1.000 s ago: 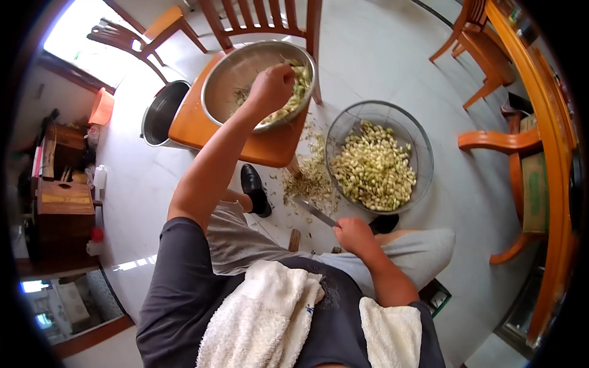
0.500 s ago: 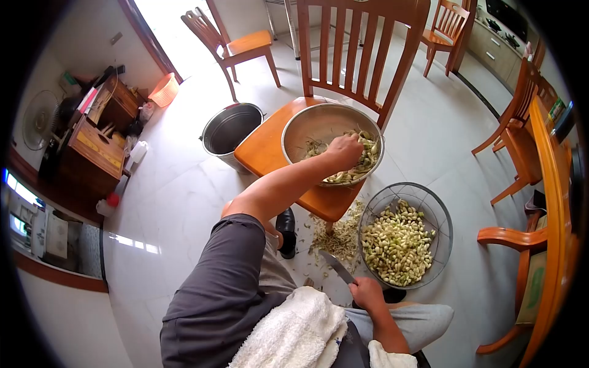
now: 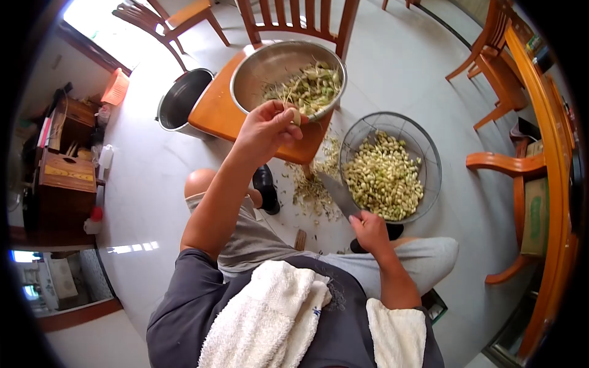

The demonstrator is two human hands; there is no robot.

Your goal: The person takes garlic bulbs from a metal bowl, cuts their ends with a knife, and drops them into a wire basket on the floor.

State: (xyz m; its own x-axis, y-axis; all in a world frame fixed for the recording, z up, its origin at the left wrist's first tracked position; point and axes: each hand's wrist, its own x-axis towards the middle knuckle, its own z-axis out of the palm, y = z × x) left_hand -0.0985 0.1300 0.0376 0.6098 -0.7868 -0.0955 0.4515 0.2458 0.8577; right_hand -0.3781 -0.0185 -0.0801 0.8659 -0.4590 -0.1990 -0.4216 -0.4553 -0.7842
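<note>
My left hand [image 3: 264,130] is closed, pinching a small pale bulb [image 3: 296,117] between thumb and fingers, just in front of a metal basin [image 3: 250,75]. In the basin lie several green-stalked bulbs [image 3: 310,88] with thin roots. My right hand [image 3: 370,230] grips a knife [image 3: 337,192] by its handle, the blade slanting up and left over the floor. Beside the blade, a wire basket [image 3: 434,161] holds a heap of trimmed bulbs [image 3: 385,178]. Cut roots and stalk scraps [image 3: 316,193] are scattered on the floor below the chair.
The basin stands on a wooden chair [image 3: 215,104]. To its left is a metal bucket [image 3: 184,101]. A wooden table [image 3: 555,184] runs along the right, with chairs at it. A white towel [image 3: 264,313] hangs over my chest.
My left hand has come out of the basin toward me with a bulb in its fingers. My right hand still holds the knife, now raised nearer the basket. The view has tilted down.
</note>
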